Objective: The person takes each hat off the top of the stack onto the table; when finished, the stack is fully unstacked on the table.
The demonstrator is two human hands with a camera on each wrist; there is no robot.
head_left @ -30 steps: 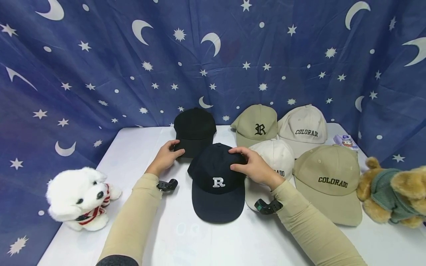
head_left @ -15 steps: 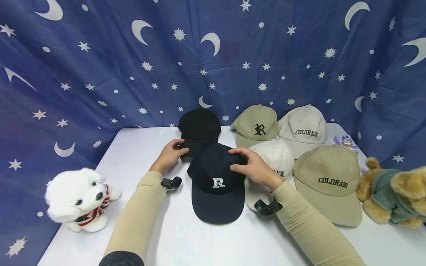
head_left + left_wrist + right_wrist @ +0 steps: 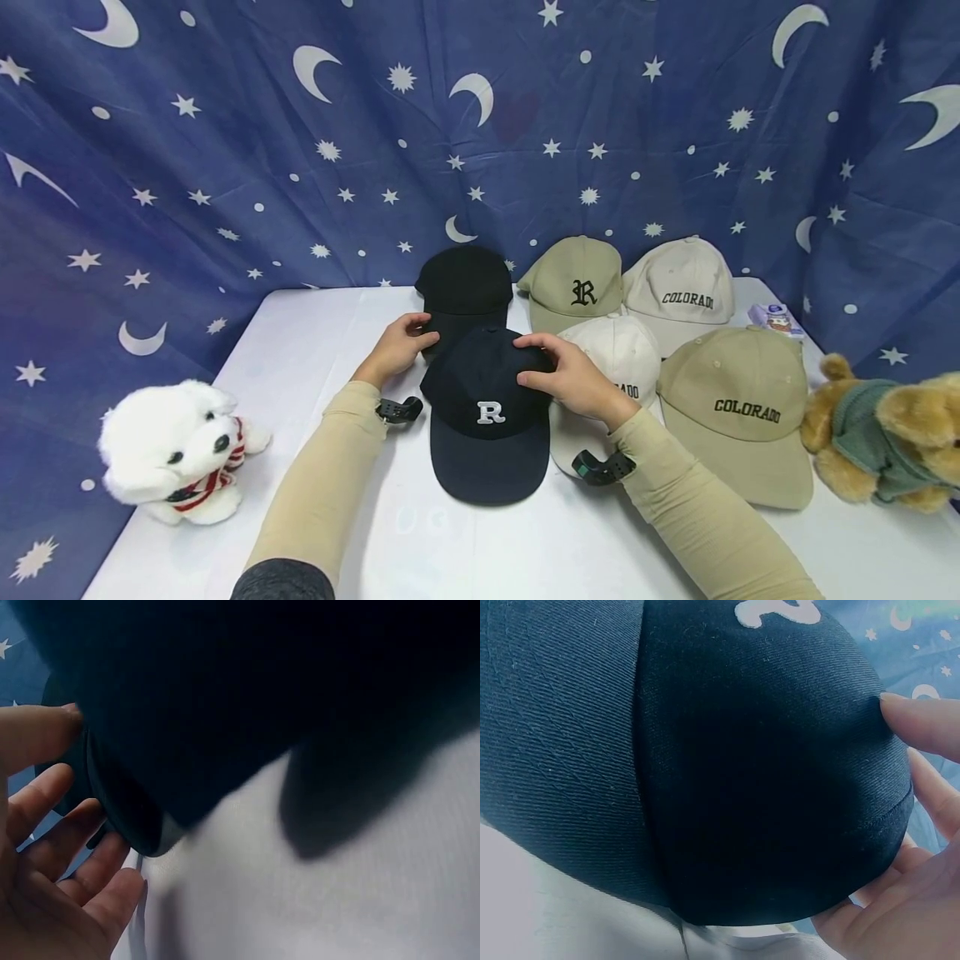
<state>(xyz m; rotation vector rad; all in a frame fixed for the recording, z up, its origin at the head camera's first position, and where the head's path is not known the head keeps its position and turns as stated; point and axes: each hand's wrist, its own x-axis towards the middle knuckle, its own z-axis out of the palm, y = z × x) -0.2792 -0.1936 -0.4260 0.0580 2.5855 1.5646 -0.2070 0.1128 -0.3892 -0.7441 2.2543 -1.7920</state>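
Note:
In the head view a plain black cap point(image 3: 463, 279) stands at the back of the white table. My left hand point(image 3: 399, 348) holds the left side of its brim, thumb and fingertips at the edge. In front sits a navy cap point(image 3: 487, 462) with a white R, overlapping the black brim in this view. My right hand point(image 3: 573, 379) grips the right side of its crown, thumb toward the front panel. The right wrist view shows these fingers point(image 3: 922, 727) around the navy crown point(image 3: 780, 772). In the left wrist view the navy cap point(image 3: 187, 712) fills the top, partly hiding the black cap.
Right of the navy cap stand a khaki R cap point(image 3: 573, 267), two off-white caps, the back one point(image 3: 678, 275) reading COLORADO, and a khaki COLORADO cap point(image 3: 735, 375). A white plush dog point(image 3: 168, 442) sits left, a brown plush point(image 3: 862, 433) right, and a small purple packet point(image 3: 776, 318) behind.
My left hand has slid the black cap to the right along the back of the table, closer to the khaki R cap. My right hand and the navy cap have stayed put.

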